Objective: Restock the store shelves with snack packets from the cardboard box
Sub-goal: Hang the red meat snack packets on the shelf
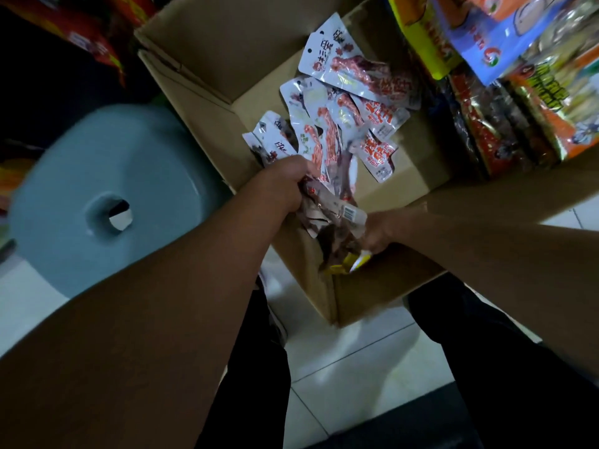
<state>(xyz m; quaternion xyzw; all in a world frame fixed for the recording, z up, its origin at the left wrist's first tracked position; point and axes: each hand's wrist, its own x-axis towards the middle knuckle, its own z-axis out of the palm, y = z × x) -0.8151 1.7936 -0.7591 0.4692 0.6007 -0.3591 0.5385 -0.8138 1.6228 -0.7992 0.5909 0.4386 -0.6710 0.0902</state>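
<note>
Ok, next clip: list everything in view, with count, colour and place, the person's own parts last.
cardboard box: one, brown, open, on the floor at centre
snack packets: several, white and red, loose inside the box
stool: one, pale blue, left of the box
shelf packets: many, mixed colours, upper right
floor tiles: white, below the box
trouser legs: two, black, bottom
left hand: grips a bunch of packets over the box
right hand: holds the same bunch from below

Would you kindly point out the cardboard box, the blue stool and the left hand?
cardboard box (207, 59): head view, inner face of far flap.
blue stool (81, 176): head view, seat top.
left hand (285, 183): head view, back of hand.
</note>
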